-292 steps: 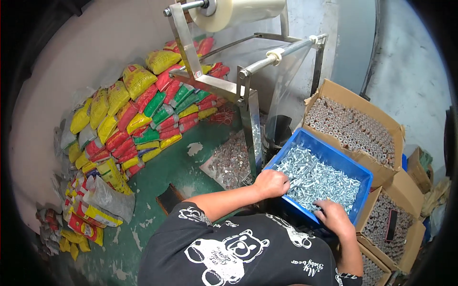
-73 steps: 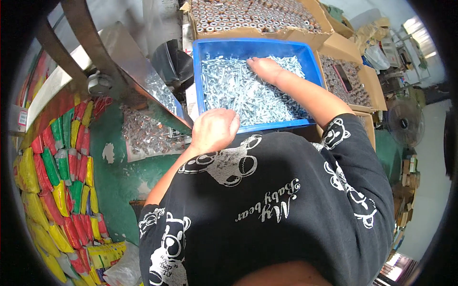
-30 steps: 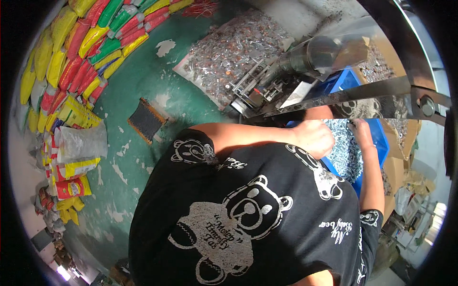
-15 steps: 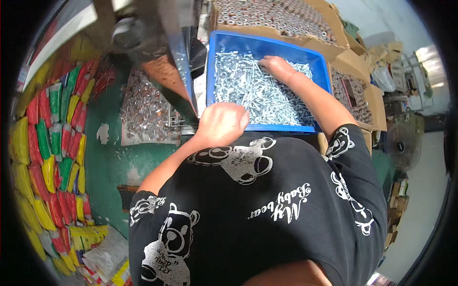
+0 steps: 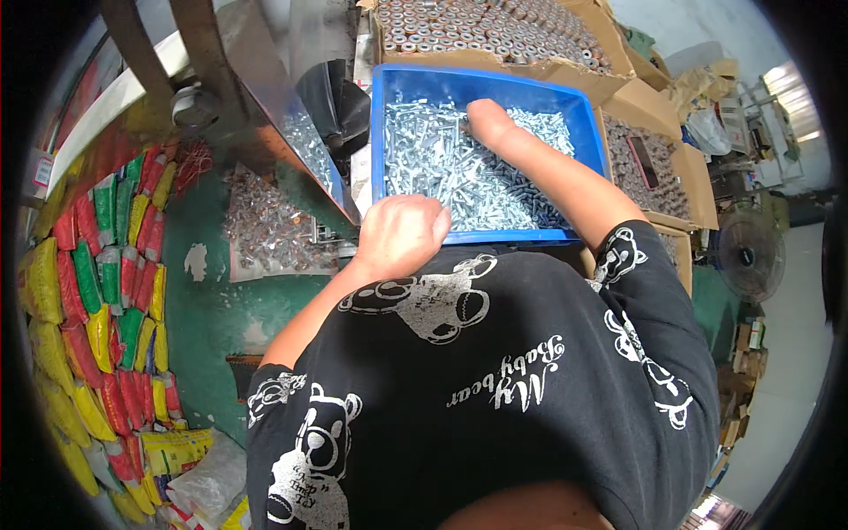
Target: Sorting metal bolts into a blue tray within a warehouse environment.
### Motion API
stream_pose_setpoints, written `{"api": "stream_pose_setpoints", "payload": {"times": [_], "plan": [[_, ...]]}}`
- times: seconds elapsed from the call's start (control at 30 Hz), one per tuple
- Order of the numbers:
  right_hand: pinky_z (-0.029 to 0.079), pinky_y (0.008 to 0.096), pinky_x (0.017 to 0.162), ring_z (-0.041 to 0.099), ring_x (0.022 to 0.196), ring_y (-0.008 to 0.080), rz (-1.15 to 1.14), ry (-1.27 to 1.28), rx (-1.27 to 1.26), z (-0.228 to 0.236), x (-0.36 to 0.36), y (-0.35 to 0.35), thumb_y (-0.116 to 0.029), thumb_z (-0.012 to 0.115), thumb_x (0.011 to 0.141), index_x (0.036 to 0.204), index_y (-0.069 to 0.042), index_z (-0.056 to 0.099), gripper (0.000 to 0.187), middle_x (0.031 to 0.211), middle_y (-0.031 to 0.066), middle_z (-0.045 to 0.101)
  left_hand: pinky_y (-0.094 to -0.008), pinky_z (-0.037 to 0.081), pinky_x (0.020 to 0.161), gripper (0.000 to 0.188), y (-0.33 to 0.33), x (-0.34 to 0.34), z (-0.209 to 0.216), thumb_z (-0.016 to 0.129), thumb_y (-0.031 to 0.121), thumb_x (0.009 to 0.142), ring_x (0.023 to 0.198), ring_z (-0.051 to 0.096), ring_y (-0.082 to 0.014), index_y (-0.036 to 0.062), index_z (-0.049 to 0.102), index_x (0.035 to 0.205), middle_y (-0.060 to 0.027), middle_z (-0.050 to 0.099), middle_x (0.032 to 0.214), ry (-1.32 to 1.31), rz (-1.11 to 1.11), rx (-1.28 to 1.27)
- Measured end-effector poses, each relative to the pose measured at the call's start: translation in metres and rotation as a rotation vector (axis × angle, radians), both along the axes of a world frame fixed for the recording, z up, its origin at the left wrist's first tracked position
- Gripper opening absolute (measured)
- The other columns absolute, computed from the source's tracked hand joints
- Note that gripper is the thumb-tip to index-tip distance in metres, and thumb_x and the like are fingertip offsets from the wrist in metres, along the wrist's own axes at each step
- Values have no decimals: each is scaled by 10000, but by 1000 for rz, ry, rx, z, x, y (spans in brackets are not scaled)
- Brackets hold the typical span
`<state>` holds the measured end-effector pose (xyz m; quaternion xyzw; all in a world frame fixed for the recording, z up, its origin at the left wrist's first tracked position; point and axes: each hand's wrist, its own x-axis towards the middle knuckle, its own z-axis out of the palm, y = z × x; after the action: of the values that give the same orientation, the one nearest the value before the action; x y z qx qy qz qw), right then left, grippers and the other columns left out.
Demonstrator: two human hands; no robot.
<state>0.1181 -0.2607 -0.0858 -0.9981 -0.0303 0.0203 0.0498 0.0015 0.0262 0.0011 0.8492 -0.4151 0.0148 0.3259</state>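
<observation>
— In the blue plastic bin point(image 5: 521, 237), just ahead of the black T-shirt point(image 5: 389, 371): full of what?

— Of short, silvery metal fasteners point(image 5: 428, 155), heaped loosely, bright toward the left, darker in shadow at the near right.

— And the right hand point(image 5: 492, 124)?

— Inside the bin, at the fasteners toward the far side, back of the hand upward, fingers bent under. Fingertips out of sight, so cannot tell whether empty or pinching a piece.

— And the left hand point(image 5: 400, 234)?

— At the bin's near left corner, right by the rim, curled almost into a fist. Palm hidden; cannot tell about anything inside.

— Behind the bin?

— Close up against the far rim, an uncovered cardboard box point(image 5: 570, 81) with small ring-ended cylinders point(image 5: 490, 34) packed in rows. To the right, another carton point(image 5: 700, 187) of similar pieces, with a dark phone point(image 5: 643, 162) lying on top.

— Farther off?

— To the left, past a bolted metal arm point(image 5: 231, 110), stacked red, yellow and green plastic sacks point(image 5: 110, 340) beside the green floor point(image 5: 208, 309). To the right, a round-caged fan point(image 5: 749, 254).
</observation>
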Motion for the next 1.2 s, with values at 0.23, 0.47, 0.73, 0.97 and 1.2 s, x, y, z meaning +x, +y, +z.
{"api": "stream_pose_setpoints", "payload": {"times": [0.23,0.47,0.73,0.97,1.2], "plan": [[484,396,534,615,515,261,0,-331,422,33,-23,2,-202,642,866,804,-1,683,215,589,139,613,-470,484,620,280,0,-1,-4,606,232,853,664,621,-356,45,613,646,-150,612,662,-26,18,-16],[546,343,634,676,571,190,78,-178,721,129,34,113,-281,573,900,884,13,665,309,667,121,693,-463,504,639,302,-9,-7,5,582,245,859,669,636,-346,39,622,642,-157,621,663,-71,38,66],[565,308,720,694,778,166,-24,-230,1070,122,-100,11,-132,551,921,1165,27,617,299,873,122,698,-483,474,629,294,-16,-10,2,616,251,852,682,617,-381,36,616,652,-179,615,679,-70,85,106],[570,275,654,672,735,142,-671,-506,1231,81,-309,-162,-128,504,972,1165,28,619,274,929,104,692,-445,417,538,246,-12,-17,-2,620,191,889,561,537,-385,13,640,720,-207,568,653,-98,158,126],[553,417,773,684,881,315,-1279,-521,388,4,-476,-236,-206,543,890,1093,-99,694,274,945,141,706,-426,421,534,249,-16,8,-25,612,205,907,570,543,-369,11,657,757,-199,561,651,-90,83,190]]}}
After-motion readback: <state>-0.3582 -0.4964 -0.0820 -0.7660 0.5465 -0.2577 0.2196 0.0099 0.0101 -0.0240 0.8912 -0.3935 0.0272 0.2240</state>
